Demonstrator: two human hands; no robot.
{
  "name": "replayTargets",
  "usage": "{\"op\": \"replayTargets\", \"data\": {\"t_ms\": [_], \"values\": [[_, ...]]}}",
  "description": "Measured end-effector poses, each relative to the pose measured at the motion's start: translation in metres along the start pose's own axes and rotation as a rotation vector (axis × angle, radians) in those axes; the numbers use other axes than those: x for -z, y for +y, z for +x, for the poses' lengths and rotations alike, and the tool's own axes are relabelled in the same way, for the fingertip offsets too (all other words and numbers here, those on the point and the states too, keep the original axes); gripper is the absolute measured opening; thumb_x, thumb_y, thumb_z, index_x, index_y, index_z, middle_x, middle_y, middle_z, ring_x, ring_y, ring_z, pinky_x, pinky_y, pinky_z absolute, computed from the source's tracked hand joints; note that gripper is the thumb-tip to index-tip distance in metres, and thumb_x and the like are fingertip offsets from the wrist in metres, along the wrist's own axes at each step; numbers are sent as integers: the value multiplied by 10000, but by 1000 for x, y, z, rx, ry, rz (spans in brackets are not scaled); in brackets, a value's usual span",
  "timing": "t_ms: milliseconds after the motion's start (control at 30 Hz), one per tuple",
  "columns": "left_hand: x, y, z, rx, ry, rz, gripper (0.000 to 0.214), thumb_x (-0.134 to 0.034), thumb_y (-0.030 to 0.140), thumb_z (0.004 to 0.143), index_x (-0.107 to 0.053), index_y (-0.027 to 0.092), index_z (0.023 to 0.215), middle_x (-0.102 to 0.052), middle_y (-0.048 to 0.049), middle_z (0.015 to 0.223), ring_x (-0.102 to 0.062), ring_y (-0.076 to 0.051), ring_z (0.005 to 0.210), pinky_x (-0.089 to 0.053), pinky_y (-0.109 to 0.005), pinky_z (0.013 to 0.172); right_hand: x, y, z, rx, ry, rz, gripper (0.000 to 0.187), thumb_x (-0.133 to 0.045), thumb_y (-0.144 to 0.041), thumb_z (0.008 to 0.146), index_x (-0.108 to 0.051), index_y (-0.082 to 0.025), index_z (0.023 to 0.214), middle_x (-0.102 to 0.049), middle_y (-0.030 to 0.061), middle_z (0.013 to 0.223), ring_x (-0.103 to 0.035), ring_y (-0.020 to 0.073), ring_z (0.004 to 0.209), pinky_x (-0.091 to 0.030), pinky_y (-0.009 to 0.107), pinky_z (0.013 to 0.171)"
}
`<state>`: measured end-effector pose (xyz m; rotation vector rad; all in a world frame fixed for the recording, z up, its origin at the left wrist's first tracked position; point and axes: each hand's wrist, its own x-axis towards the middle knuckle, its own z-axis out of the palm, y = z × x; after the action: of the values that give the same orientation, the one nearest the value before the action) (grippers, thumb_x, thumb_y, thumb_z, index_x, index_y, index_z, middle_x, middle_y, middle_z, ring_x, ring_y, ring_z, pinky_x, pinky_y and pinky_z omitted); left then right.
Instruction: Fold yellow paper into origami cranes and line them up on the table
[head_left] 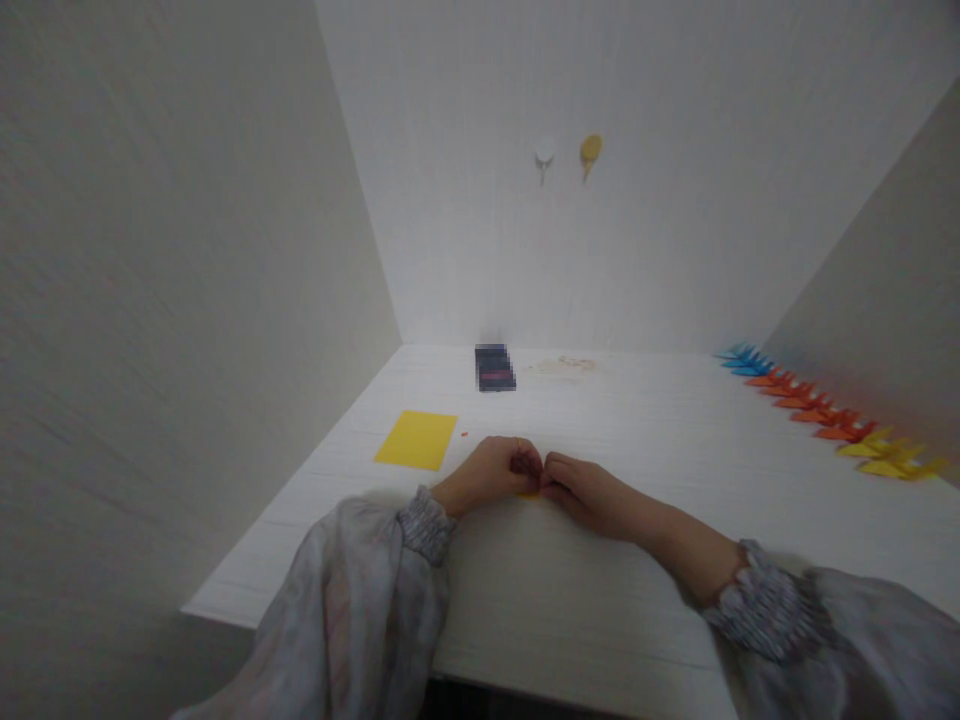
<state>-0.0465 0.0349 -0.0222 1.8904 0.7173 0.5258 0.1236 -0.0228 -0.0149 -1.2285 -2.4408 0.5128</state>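
Observation:
My left hand (501, 467) and my right hand (576, 487) meet fingertip to fingertip low over the white table. Between and beneath their fingers shows a small edge of yellow folded paper (529, 494); most of it is hidden by the hands. Both sets of fingers are closed in a pinch on this paper. A ring sits on a finger of the left hand. Left of the hands lies a flat stack or sheet of yellow paper (417, 440), touched by neither hand. A tiny orange scrap (464, 434) rests between that sheet and my left hand.
A dark, blurred flat object (495, 368) lies at the back of the white table (645, 420). Along the right side runs a row of folded paper cranes, blue (744, 360), orange (814, 405) and yellow (892, 454). Walls enclose the table; two hooks (591, 150) hang on the back wall.

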Motion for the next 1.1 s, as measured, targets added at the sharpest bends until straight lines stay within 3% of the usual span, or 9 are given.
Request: {"op": "replayTargets", "data": {"t_ms": [267, 500, 767, 867, 1100], "values": [[0, 0, 0, -9, -39, -32, 200, -608, 96, 584, -548, 138, 769, -578, 7, 695, -531, -87, 633, -442, -232, 626, -3, 3, 2, -59, 10, -24, 143, -393, -159, 790, -535, -157, 782, -550, 60, 805, -513, 151, 724, -404, 257, 652], [4, 9, -1, -20, -16, 240, 106, -591, 166, 616, -584, 139, 719, -578, -3, 690, -529, -103, 629, -426, -214, 586, -3, 1, 3, -116, 12, -110, 175, -376, -160, 794, -546, -152, 756, -561, 63, 784, -515, 146, 697, -388, 245, 634], [6, 17, -2, -159, -67, 428, 116, -560, 152, 635, -674, 170, 651, -615, -4, 765, -550, -98, 666, -414, -194, 650, -1, -2, 6, -186, 8, -95, 140, -396, -140, 767, -535, -147, 750, -575, 66, 760, -510, 146, 661, -375, 236, 591], [7, 20, -4, -163, -95, 435, 150, -544, 143, 638, -681, 175, 687, -624, -6, 806, -555, -99, 671, -411, -195, 654, 0, -5, 5, -214, 20, -63, 124, -406, -150, 769, -530, -144, 762, -581, 65, 741, -504, 140, 636, -366, 231, 571], [8, 9, -1, -69, -80, 339, 166, -607, 312, 632, -666, 162, 675, -629, -16, 806, -560, -111, 665, -402, -197, 608, -1, -4, 4, -232, 43, -5, 93, -418, -196, 773, -504, -160, 777, -576, 47, 703, -489, 132, 600, -347, 224, 540]]}}
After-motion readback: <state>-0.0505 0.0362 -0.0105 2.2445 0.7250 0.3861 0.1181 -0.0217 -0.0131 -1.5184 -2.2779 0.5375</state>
